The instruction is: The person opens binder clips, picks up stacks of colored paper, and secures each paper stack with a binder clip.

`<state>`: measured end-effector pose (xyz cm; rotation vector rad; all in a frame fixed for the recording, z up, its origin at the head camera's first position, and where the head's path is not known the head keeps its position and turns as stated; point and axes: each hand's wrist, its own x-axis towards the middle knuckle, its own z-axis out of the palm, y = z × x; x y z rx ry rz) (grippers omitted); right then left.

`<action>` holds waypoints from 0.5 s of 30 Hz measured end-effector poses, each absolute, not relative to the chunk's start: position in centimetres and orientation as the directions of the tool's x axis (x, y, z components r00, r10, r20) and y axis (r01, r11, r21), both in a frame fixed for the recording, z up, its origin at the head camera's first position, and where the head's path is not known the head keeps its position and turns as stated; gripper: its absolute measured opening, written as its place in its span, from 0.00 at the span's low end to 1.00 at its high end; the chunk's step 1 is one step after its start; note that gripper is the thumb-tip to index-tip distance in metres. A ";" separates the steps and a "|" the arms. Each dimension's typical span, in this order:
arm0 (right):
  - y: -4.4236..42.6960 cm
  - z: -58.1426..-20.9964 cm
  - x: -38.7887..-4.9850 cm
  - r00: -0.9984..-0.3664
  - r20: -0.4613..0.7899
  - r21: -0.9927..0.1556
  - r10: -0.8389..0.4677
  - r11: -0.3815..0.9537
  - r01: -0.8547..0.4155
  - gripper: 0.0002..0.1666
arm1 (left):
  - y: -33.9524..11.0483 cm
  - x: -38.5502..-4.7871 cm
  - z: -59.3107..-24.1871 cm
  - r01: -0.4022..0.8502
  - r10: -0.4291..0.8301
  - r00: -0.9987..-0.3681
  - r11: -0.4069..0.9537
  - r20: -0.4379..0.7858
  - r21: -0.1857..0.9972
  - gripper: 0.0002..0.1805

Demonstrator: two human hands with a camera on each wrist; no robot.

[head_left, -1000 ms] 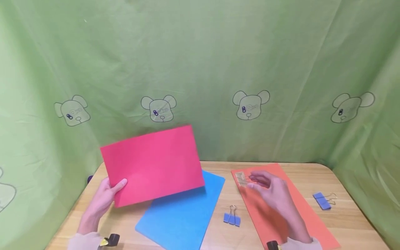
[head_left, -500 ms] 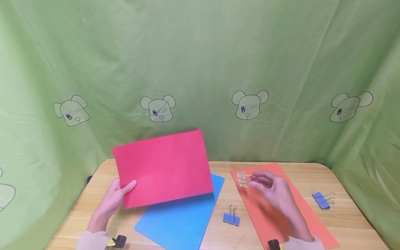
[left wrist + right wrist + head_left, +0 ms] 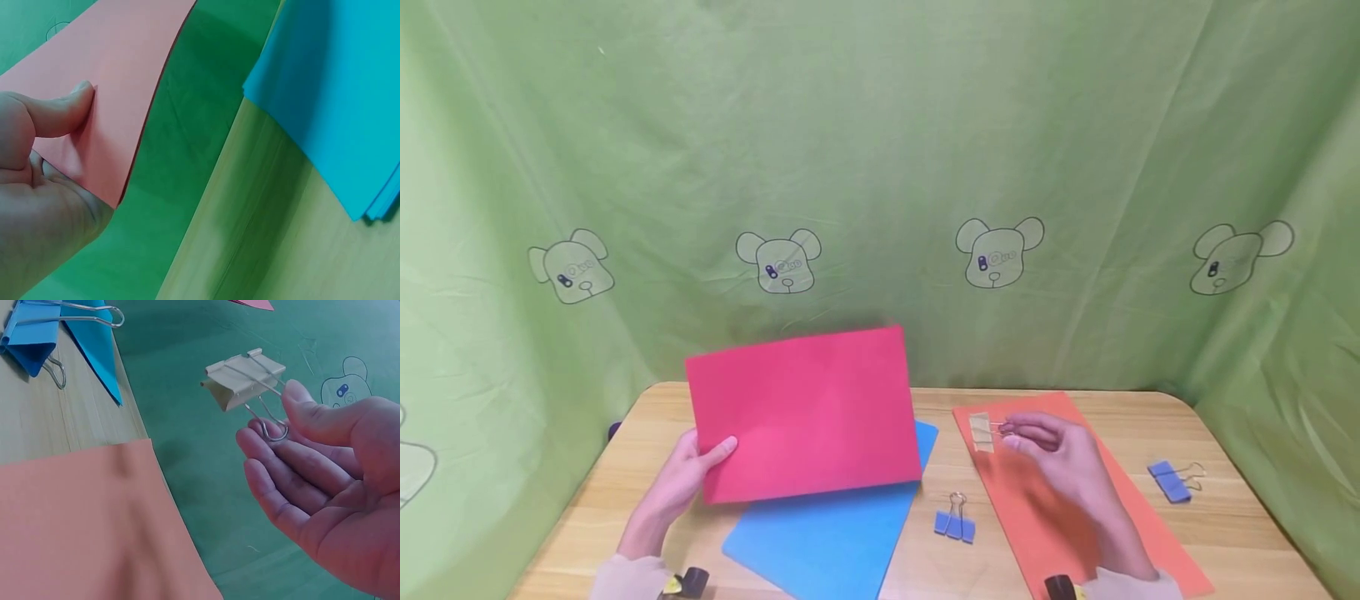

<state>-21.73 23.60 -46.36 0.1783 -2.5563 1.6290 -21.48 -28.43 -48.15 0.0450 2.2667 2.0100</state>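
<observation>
My left hand (image 3: 688, 471) grips a pink sheet stack (image 3: 805, 412) by its lower left corner, thumb on the front face, holding it tilted up above the table. Under it lies a stack of blue sheets (image 3: 835, 537), partly covered in the head view. My right hand (image 3: 1067, 458) holds a cream binder clip (image 3: 247, 378) by its wire handles, between thumb and fingers. The clip is in the air over the far left corner of the orange sheets (image 3: 1120, 508). In the right wrist view its two wire handles stand apart.
A blue binder clip (image 3: 955, 527) lies between the blue and orange sheets. Another blue binder clip (image 3: 1170, 482) lies right of the orange sheets. The wooden table (image 3: 1232, 533) ends at a green curtain (image 3: 880, 150) printed with bear heads.
My left hand has brought the pink sheets rightward and slightly down, and they are less tilted. The cream clip has turned a little in my right hand, which has barely shifted.
</observation>
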 end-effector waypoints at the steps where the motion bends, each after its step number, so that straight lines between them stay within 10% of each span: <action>1: 23.6 -46.4 -21.8 -0.988 0.150 -0.901 -0.043 0.406 -0.155 0.21 | -28.4 -21.4 -48.1 -0.053 0.097 -0.993 0.119 -0.064 0.991 0.21; 15: 23.5 -46.3 -21.7 -0.995 0.096 -0.963 -0.015 0.251 -0.097 0.28 | -27.5 -21.6 -48.6 -0.038 0.141 -0.989 0.117 -0.055 0.992 0.19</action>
